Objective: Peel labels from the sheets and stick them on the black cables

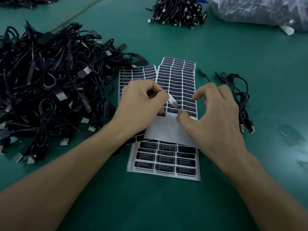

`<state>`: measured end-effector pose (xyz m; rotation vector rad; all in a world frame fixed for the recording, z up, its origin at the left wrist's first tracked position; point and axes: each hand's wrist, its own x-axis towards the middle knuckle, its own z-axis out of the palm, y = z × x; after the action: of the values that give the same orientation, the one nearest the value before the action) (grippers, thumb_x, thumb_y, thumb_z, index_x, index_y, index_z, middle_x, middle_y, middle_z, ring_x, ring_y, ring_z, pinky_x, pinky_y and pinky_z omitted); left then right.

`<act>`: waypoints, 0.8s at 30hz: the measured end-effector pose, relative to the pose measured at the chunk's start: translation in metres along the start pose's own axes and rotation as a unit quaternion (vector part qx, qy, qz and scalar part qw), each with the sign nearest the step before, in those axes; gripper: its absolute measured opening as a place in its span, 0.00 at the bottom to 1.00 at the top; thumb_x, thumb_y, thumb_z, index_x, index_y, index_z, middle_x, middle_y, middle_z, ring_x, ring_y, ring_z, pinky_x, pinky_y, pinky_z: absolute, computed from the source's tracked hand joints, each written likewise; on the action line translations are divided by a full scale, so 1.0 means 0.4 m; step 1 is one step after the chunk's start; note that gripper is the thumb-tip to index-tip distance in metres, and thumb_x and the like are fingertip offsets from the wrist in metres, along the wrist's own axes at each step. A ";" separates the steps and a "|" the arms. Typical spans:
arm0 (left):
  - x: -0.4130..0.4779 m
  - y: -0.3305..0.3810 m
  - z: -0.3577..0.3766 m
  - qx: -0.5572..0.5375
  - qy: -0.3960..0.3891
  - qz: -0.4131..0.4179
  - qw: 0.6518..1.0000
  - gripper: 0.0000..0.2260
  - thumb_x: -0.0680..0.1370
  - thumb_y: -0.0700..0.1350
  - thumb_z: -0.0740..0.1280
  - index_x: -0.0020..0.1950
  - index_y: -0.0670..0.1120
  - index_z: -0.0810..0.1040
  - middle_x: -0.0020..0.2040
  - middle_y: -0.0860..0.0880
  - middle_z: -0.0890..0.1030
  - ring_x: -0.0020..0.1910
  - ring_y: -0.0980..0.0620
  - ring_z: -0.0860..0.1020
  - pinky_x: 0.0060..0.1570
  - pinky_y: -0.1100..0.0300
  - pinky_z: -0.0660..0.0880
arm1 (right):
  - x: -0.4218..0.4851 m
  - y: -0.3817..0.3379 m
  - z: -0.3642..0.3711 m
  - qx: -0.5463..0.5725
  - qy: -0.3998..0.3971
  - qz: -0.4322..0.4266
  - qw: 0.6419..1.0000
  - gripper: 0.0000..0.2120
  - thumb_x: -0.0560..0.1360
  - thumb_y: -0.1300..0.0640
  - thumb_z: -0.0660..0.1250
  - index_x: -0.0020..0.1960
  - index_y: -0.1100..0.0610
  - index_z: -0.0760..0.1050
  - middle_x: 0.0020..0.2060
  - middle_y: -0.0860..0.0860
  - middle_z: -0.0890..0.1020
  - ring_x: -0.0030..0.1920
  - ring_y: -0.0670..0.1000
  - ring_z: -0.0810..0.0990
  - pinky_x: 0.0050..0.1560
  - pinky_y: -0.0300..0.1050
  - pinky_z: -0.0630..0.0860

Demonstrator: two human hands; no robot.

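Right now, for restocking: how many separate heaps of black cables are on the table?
4: large heap left, small bunch right, far heap top centre, sliver top left. The plastic bag may hide more.

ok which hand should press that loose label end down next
Probably the right hand: its fingers are free and sit just beside the label. The left hand is busy pinching the label.

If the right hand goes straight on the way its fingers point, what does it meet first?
The right hand would probably meet the white label in the left hand first; depth is unclear.
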<state>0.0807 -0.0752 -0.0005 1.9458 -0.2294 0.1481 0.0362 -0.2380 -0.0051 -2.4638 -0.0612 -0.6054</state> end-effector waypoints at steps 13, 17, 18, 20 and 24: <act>-0.010 0.006 0.024 0.018 -0.008 0.049 0.999 0.07 0.76 0.40 0.70 0.38 0.47 0.83 0.28 0.54 0.81 0.26 0.60 0.78 0.29 0.68 0.73 | 0.005 -0.020 0.019 -0.010 0.013 -0.066 0.998 0.05 0.76 0.53 0.73 0.46 0.55 0.82 0.38 0.46 0.78 0.38 0.48 0.76 0.39 0.47 0.74; -0.011 0.009 0.026 0.007 -0.012 0.039 0.999 0.09 0.77 0.39 0.70 0.37 0.49 0.81 0.28 0.53 0.81 0.27 0.59 0.80 0.30 0.68 0.74 | 0.007 -0.018 0.018 -0.016 0.008 -0.063 0.998 0.05 0.77 0.55 0.71 0.44 0.56 0.82 0.37 0.49 0.80 0.37 0.49 0.76 0.39 0.48 0.74; -0.012 0.011 0.026 0.000 -0.016 0.032 0.999 0.09 0.77 0.39 0.70 0.37 0.48 0.81 0.27 0.54 0.81 0.26 0.60 0.79 0.30 0.69 0.73 | 0.009 -0.017 0.018 -0.016 0.010 -0.063 0.998 0.05 0.76 0.56 0.71 0.43 0.56 0.81 0.36 0.49 0.80 0.37 0.49 0.76 0.39 0.47 0.73; -0.013 0.014 0.025 -0.021 -0.026 0.018 0.999 0.09 0.78 0.39 0.69 0.38 0.46 0.81 0.26 0.53 0.80 0.24 0.61 0.77 0.27 0.71 0.70 | 0.011 -0.015 0.017 -0.006 0.014 -0.058 0.998 0.05 0.75 0.58 0.71 0.40 0.55 0.80 0.34 0.47 0.79 0.35 0.47 0.75 0.39 0.43 0.72; -0.014 0.018 0.015 -0.099 -0.054 -0.002 0.994 0.12 0.82 0.40 0.60 0.45 0.44 0.82 0.26 0.49 0.79 0.21 0.58 0.72 0.22 0.69 0.66 | 0.019 -0.006 0.012 0.160 0.007 0.033 0.986 0.08 0.74 0.60 0.71 0.36 0.52 0.79 0.28 0.42 0.79 0.31 0.42 0.76 0.34 0.32 0.71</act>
<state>0.0734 -0.0828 0.0025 1.7584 -0.3005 0.0155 0.0448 -0.2337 -0.0039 -2.1409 -0.0662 -0.5393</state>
